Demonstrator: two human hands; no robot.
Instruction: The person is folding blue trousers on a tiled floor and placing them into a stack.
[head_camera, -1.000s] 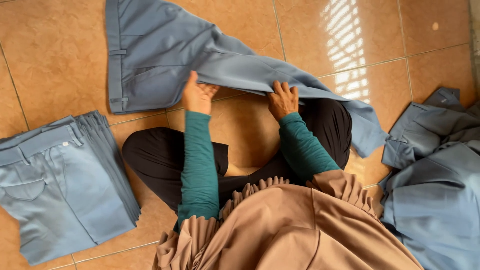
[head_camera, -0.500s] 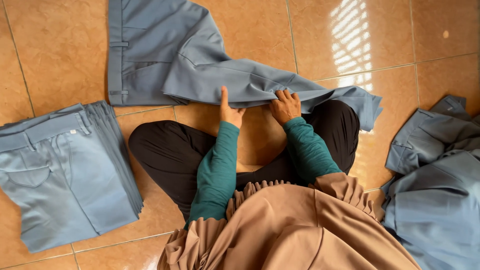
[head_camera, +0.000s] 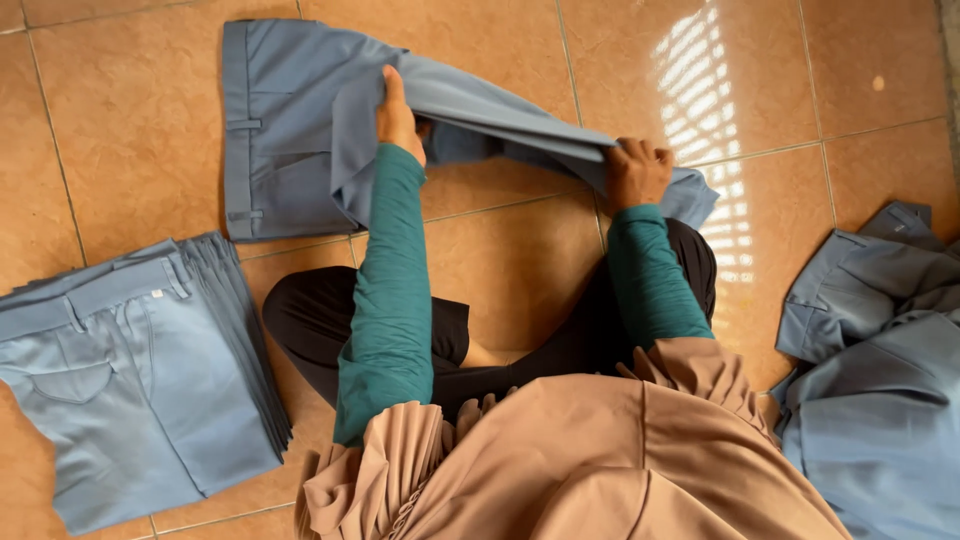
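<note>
Head view: left hand (head_camera: 397, 112) and right hand (head_camera: 636, 172), both clamped on trouser leg (head_camera: 500, 115), now farther apart, higher.

This looks like a home or small garment workroom, with the work done on the floor. Glossy orange-brown floor tiles (head_camera: 120, 120) fill the view. A stack of folded grey-blue trousers (head_camera: 140, 370) lies at 8 o'clock, a loose heap of the same (head_camera: 880, 380) at 4 o'clock. Sunlight through a grille (head_camera: 700, 110) falls at 1 o'clock.
</note>
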